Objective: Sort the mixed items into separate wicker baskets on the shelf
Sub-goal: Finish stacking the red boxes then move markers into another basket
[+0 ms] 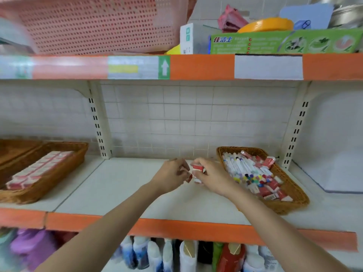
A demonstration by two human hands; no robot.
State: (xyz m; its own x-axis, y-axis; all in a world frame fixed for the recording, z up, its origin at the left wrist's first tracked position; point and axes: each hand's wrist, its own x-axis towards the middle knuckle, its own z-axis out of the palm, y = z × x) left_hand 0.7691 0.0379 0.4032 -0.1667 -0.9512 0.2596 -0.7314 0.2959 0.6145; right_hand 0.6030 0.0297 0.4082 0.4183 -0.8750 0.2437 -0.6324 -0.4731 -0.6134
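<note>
Both hands meeting over bare middle of shelf (121,185), just left of mixed basket (294,201). Right hand (211,176) curled round small red-and-white boxes (197,169), thumb and fingers clamped on stack. Left hand (172,176) curled too, pinching what looks like another red-and-white box at its fingertips, partly hidden, hard to be sure. Boxes held between the two hands, above shelf surface, long axis roughly left-right. Sorted basket (49,173) with neat rows of same red-and-white boxes well apart to the left, so next move likely leftward across open shelf; left hand nearer to it. Path between: flat white shelf, only upright bracket (98,122) at back wall, out of the way. Mixed basket rim touching or just beside right wrist, pens (241,167) and more boxes piled inside, risk of snagging on rim when reaching back. Orange front edge (176,226) close under forearms, shelf above gives limited headroom
</note>
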